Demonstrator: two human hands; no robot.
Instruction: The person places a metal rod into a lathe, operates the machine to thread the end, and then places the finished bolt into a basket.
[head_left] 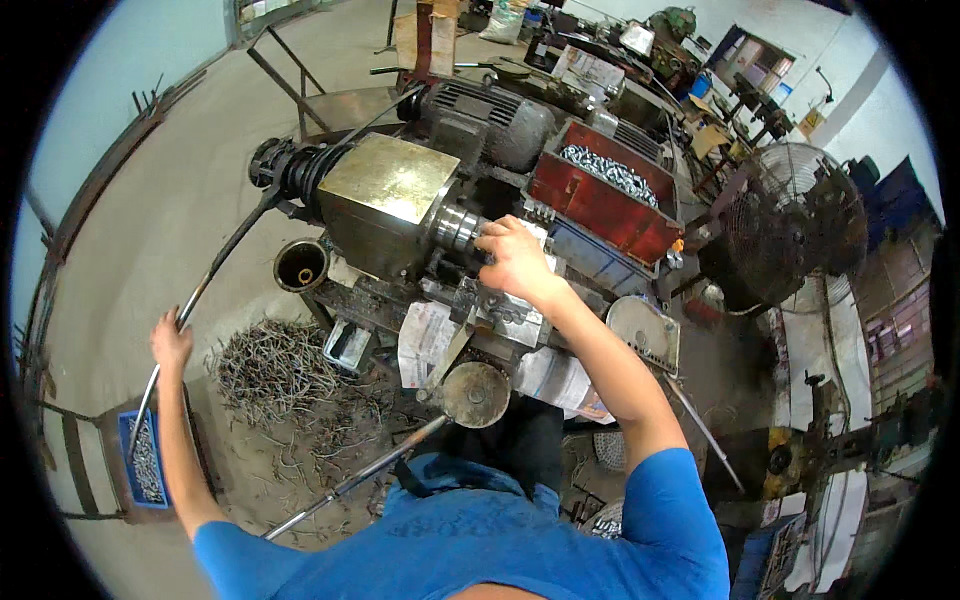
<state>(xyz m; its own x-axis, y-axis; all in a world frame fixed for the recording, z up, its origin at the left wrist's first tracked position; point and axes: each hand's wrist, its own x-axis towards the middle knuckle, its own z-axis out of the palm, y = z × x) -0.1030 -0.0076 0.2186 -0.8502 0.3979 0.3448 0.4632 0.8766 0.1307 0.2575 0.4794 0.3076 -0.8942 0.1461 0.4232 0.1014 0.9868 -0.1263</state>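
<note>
My left hand (pixel 172 340) is closed around a long metal lever (pixel 230 247), out to the left of a small lathe. The lever runs up to the dark mechanism (pixel 300 172) at the back end of the headstock (pixel 385 180), a metal box with a shiny brass-coloured top. On the right, my right hand (pixel 518 262) reaches the front of the round steel spindle chuck (pixel 457 228). Its fingers are bent together there, and whatever they pinch is hidden. Below that hand lies the tool slide (pixel 500 318), with a round handwheel disc (pixel 476 394) nearer to me.
Behind the chuck, a red metal bin (pixel 600 205) holds many small shiny parts, beside an electric motor (pixel 490 120). Tangled metal shavings (pixel 265 375) cover the floor at left, near a blue crate (pixel 146 460) of parts. A large fan (pixel 790 225) stands right.
</note>
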